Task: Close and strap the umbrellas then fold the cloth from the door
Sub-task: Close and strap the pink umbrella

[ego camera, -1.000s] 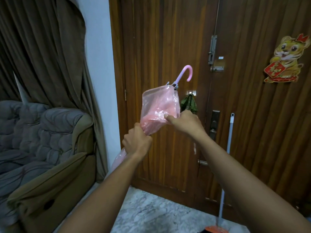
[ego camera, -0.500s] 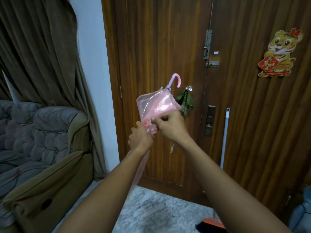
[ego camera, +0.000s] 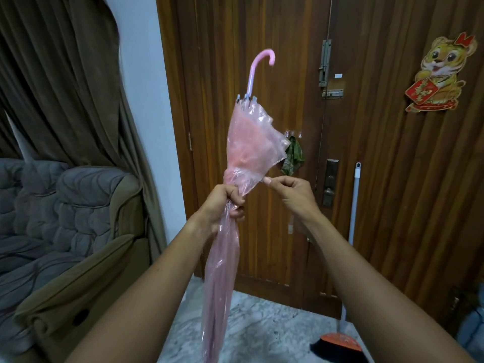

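Left hand (ego camera: 222,203) clamped round middle of translucent pink plastic umbrella (ego camera: 246,142): hooked handle above, tip hanging below. Right hand (ego camera: 290,195), just beside, pinches loose canopy edge, possibly strap tab, too small to tell. Plan: left grip firm, wind folds one way, then wrap strap. Crumpled green cloth (ego camera: 294,158) hangs on brown wooden door (ego camera: 379,179) beyond right hand. Yellow tiger sticker (ego camera: 440,72) up right: red plaque characters unreadable. No brand seen.

Pink umbrella (ego camera: 223,258), tip past the bottom edge; green cloth (ego camera: 295,159) partly behind it
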A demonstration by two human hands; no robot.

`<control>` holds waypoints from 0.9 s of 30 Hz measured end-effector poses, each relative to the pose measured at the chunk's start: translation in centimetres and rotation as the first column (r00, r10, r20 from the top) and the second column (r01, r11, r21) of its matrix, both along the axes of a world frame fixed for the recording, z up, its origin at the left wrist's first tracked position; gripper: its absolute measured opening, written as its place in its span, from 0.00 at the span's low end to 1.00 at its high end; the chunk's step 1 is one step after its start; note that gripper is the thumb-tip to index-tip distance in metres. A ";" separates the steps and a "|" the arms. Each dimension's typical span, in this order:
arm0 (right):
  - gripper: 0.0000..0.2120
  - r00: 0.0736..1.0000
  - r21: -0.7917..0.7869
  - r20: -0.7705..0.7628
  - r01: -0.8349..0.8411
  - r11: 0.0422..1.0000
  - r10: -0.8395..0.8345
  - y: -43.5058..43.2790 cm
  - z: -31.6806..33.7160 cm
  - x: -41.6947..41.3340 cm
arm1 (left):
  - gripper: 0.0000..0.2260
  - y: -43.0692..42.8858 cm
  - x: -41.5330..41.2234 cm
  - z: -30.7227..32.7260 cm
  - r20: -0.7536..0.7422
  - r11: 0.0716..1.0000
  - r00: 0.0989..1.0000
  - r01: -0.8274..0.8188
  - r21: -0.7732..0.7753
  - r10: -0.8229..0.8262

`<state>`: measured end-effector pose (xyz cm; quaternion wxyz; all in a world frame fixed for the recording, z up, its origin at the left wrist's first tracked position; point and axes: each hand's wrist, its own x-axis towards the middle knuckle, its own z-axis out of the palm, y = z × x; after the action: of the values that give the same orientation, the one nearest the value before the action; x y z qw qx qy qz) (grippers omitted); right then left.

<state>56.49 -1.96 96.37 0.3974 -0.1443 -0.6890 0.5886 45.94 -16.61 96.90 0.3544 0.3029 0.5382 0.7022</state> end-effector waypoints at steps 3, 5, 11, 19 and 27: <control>0.12 0.998 -0.080 -0.023 -0.057 0.995 0.056 -0.3 0.3 -0.8 | 0.04 0.0 0.4 0.2 0.128 0.965 0.958 0.249 0.077 -0.257; 0.09 0.991 -0.091 -0.019 -0.131 0.987 0.129 -0.4 0.7 -0.8 | 0.07 0.1 0.4 0.1 0.170 0.899 0.885 0.413 0.148 -0.434; 0.16 0.859 -0.201 -0.052 -0.509 0.837 0.510 -0.3 1.0 0.1 | 0.09 1.0 1.1 0.0 0.156 0.696 0.682 0.670 0.259 -0.714; 0.11 0.841 -0.151 -0.087 -0.541 0.827 0.534 0.2 2.0 1.0 | 0.19 0.8 1.1 0.0 0.082 0.760 0.757 0.638 0.123 -0.649; 0.07 0.978 0.225 0.110 0.150 0.963 -0.178 1.2 0.5 -0.6 | 0.17 2.3 1.3 -1.9 -0.453 0.989 0.887 -0.135 -0.063 0.092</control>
<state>55.91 -0.76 96.85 0.4126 -0.1952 -0.7587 0.4649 47.23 -14.34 94.96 0.1928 0.4079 0.6540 0.6072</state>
